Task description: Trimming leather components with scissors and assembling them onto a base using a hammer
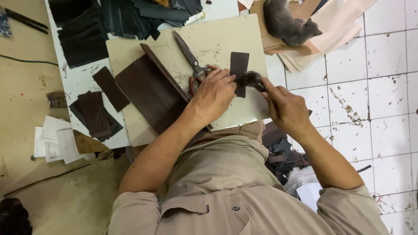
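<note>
A dark leather strip [239, 69] is pinned flat on the pale cutting board [226, 37] by the left hand's [213, 96] fingertips. A dark brush [250, 79], at three o'clock of the strip, is gripped closed in the right hand [285, 109]. Scissors [190, 58] lie at nine o'clock.

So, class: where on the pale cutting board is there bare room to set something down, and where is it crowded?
Bare: the pale cutting board between the long metal scissors and its right edge, above the dark rectangular leather strip. Crowded: the near half, under the left hand, the right hand and the large dark brown leather sheet.
</note>
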